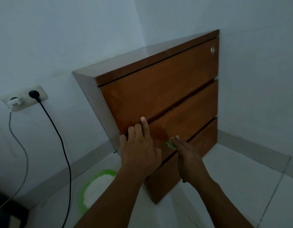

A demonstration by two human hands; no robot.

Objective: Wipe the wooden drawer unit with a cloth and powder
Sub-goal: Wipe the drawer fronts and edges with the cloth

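A brown wooden drawer unit (162, 89) with three drawer fronts stands in the room corner. My left hand (139, 148) rests on the left end of the middle drawer, index finger stretched up onto the top drawer front, the other fingers hooked at the gap. My right hand (188, 157) presses a small green cloth (170, 144) flat against the middle drawer front near its lower edge; most of the cloth is hidden under the palm. A green bowl of white powder (96, 186) sits on the floor left of the unit, partly behind my left forearm.
A wall socket (24, 97) on the left holds a white charger and a black plug; their cables (66, 155) hang to the floor near the bowl. White tiled floor (238, 186) spreads to the right. A dark object (4, 209) sits at the bottom left.
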